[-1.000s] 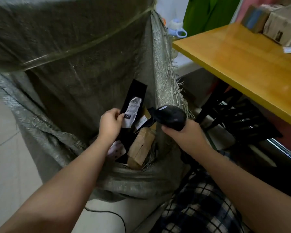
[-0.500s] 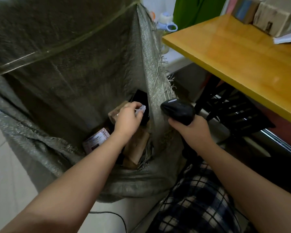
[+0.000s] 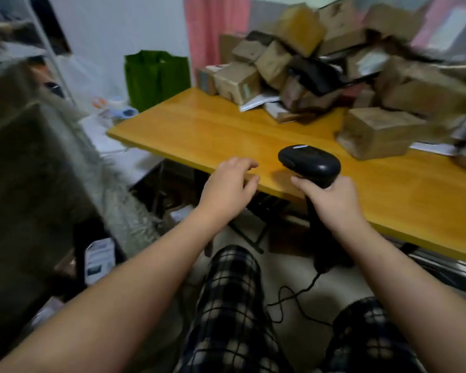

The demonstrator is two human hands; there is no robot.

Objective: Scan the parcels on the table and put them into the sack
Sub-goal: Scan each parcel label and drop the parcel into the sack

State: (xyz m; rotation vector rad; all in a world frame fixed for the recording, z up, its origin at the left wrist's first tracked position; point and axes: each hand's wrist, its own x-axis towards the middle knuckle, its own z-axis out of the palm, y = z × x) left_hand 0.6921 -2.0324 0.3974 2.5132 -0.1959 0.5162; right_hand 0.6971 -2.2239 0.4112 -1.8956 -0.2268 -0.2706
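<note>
The left hand [image 3: 228, 184] holds nothing. Its fingers are relaxed and loosely curled, and it hovers at the near edge of the yellow wooden tabletop [image 3: 199, 130]. Contact between fingertips and edge cannot be determined.

The right hand [image 3: 331, 203], just right of the left hand, grips the handle of the black handheld barcode scanner [image 3: 310, 162], with fingers and thumb wrapped around it. The scanner head sits above this hand, over the tabletop. A black cable [image 3: 315, 279] runs from the handle base to the floor, below the right hand.

The brown cardboard parcels [image 3: 301, 65] lie in a blurred heap on the tabletop, beyond both hands and mostly to the right. The nearest cardboard box [image 3: 374, 133] sits ahead and right of the scanner, apart from it.

The grey woven plastic sack [image 3: 46, 170], frayed along one edge, stands left of the left hand, well apart. A green bag [image 3: 156, 76] stands beyond the left hand, past the tabletop's far corner. Checked trousers [image 3: 232, 305] show below both hands.
</note>
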